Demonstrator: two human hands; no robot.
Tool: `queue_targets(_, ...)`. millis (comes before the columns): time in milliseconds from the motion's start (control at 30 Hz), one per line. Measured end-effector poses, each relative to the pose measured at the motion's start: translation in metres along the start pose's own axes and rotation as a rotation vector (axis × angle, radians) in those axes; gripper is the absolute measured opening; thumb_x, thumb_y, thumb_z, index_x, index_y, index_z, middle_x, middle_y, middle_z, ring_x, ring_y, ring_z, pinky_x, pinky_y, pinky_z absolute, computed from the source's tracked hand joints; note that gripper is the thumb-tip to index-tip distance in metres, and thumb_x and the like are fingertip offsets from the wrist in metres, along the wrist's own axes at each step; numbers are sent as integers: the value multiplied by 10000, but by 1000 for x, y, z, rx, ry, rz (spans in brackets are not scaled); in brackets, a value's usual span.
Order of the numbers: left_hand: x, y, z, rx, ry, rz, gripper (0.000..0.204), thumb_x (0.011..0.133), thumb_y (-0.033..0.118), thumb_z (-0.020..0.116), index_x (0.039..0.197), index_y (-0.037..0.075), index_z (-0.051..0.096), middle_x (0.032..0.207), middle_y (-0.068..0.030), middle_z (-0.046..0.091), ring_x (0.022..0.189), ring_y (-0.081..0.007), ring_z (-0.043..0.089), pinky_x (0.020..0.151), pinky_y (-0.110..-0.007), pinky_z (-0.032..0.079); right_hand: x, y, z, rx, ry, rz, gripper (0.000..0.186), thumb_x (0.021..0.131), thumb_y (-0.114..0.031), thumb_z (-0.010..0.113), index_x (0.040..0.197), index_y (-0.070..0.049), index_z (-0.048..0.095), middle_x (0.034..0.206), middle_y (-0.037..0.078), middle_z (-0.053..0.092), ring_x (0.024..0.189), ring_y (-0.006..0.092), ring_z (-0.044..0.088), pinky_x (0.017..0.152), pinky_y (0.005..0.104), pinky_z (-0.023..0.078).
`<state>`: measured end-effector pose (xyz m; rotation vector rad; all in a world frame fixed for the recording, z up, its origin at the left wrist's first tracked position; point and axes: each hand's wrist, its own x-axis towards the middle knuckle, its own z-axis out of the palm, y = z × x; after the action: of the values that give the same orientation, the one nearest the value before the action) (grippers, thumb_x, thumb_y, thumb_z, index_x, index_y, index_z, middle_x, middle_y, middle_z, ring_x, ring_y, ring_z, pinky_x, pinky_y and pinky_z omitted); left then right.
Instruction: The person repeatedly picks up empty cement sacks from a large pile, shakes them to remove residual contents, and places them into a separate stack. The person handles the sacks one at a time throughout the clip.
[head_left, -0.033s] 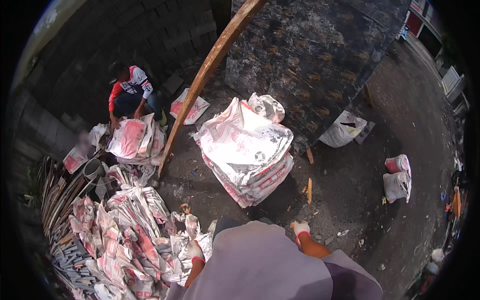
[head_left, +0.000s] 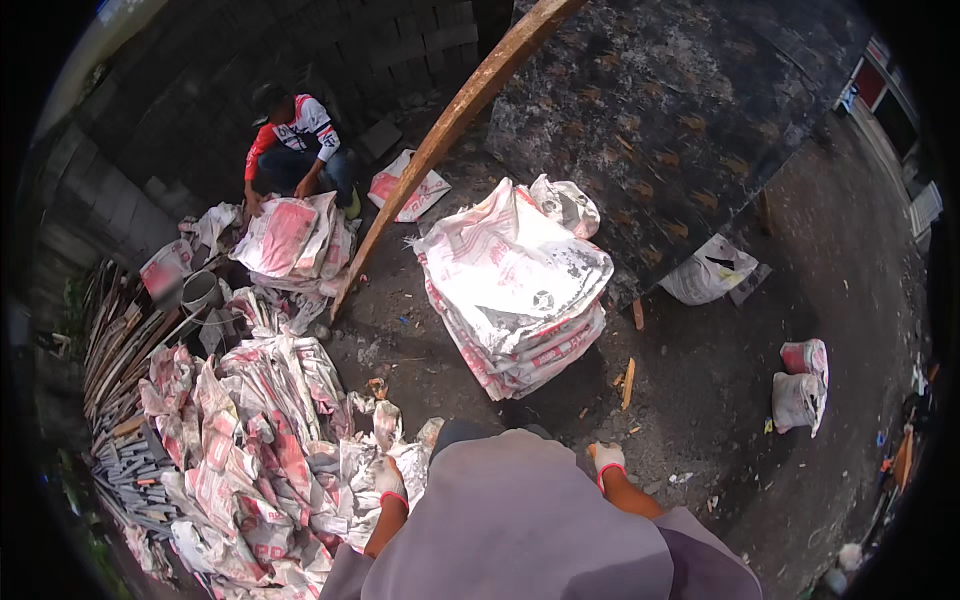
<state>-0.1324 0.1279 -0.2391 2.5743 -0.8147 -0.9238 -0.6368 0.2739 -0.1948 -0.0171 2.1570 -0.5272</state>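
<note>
My left hand (head_left: 388, 477), in a white glove with a pink cuff, is low at the edge of a heap of crumpled white and red sacks (head_left: 285, 400). Its fingers blend into the pale sacks, so their grip is unclear. On the other side of my body, my right hand (head_left: 607, 458), gloved the same way, hangs above the dark ground with fingers curled in and nothing visible in it. Ahead of me stands a tall stack of flattened sacks (head_left: 515, 270), its top one white and smeared with dark grey.
At the far left a person (head_left: 295, 140) crouches with both hands on a smaller sack stack (head_left: 290, 235). A slanting wooden post (head_left: 440, 140) rises beside the tall stack, before a dark patterned sheet (head_left: 640, 120). Filled sacks (head_left: 800, 385) stand to the right; wood strips (head_left: 130, 350) lie at left.
The view has swung slightly left, so the stack, post and crouching person appear farther right. Both my hands stay at about the same places beside my body.
</note>
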Motion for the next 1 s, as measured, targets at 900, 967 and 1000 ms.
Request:
queue_targets(900, -222, -372, 25, -761, 100, -741, 585, 872, 383, 568, 1272, -42, 525, 1027, -275, 665, 998, -400, 636, 852, -428, 482, -44, -73, 56, -1196, -379, -1213, 268, 981, -280, 467, 997, -50, 602, 836, 150, 619, 769, 310, 612, 685, 405, 498)
queue_targets(967, -214, -348, -2, -1085, 205, -695, 661, 865, 338, 621, 1376, -34, 425, 956, -223, 677, 894, -310, 660, 785, -383, 498, -11, -65, 66, -1783, -503, -1554, 286, 994, -282, 409, 955, -70, 597, 832, 180, 615, 800, 375, 626, 679, 439, 512)
queue_targets(1000, -215, -329, -17, -1217, 353, -628, 696, 861, 322, 644, 1404, -30, 388, 911, -187, 679, 834, -255, 660, 745, -360, 504, 8, -61, 70, -1805, -529, -1443, 281, 991, -287, 418, 946, -73, 594, 823, 174, 611, 786, 370, 625, 668, 439, 510)
